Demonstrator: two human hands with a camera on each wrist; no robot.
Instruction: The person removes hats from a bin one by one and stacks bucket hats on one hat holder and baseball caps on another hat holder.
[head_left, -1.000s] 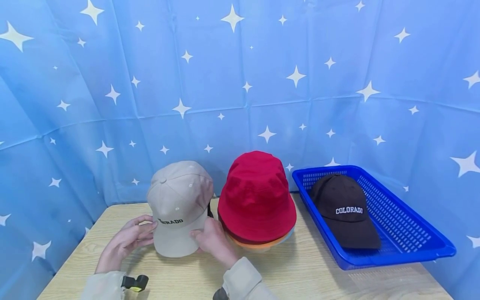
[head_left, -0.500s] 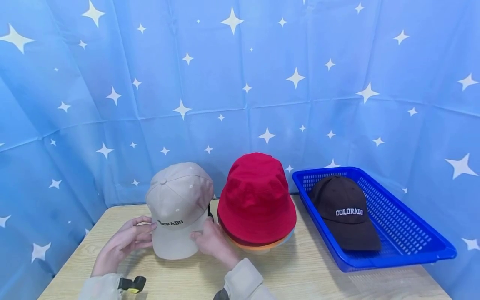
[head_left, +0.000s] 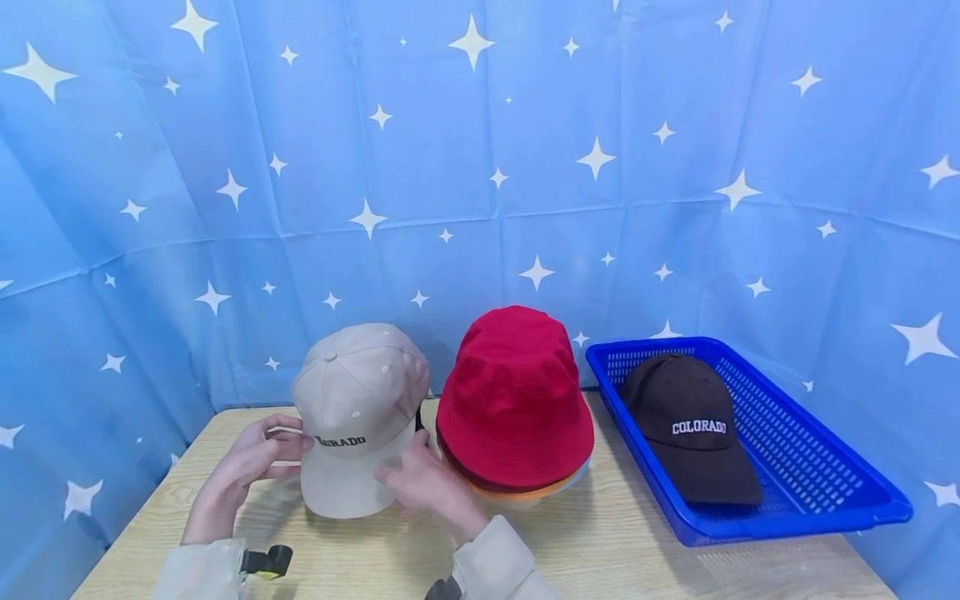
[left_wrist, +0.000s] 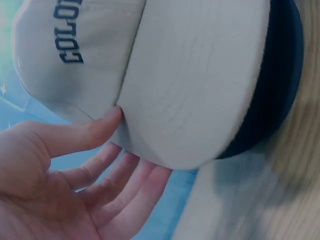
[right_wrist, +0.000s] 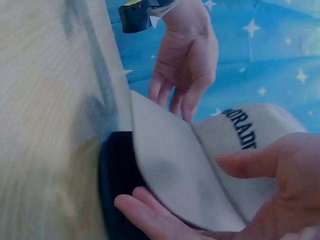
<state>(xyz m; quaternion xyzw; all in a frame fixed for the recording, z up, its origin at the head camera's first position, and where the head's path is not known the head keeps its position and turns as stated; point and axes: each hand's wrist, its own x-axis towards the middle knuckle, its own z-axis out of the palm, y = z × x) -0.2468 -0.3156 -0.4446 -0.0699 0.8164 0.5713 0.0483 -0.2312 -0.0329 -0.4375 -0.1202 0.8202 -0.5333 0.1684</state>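
A beige baseball cap [head_left: 360,392] with dark lettering sits on the table's left side, brim toward me. A dark navy brim [left_wrist: 270,95] shows beneath its brim in the left wrist view. My left hand [head_left: 251,467] holds the cap's side where brim meets crown, its thumb on top and fingers beneath. Opposite it, my right hand [head_left: 431,492] holds the brim's other side. In the right wrist view its fingers [right_wrist: 155,215] reach under the brim, and its thumb [right_wrist: 255,162] lies over the seam. Part of the lettering is hidden there.
Right of the caps stands a stack of bucket hats, a red bucket hat [head_left: 515,400] on top, with orange and light blue edges below. A blue plastic basket [head_left: 795,417] at the right holds a dark brown cap [head_left: 686,425]. A starred blue curtain [head_left: 480,167] hangs behind the table.
The beige cap stays almost in place. My left fingers have shifted slightly up along its side and spread. My right hand has moved a little and looks blurred.
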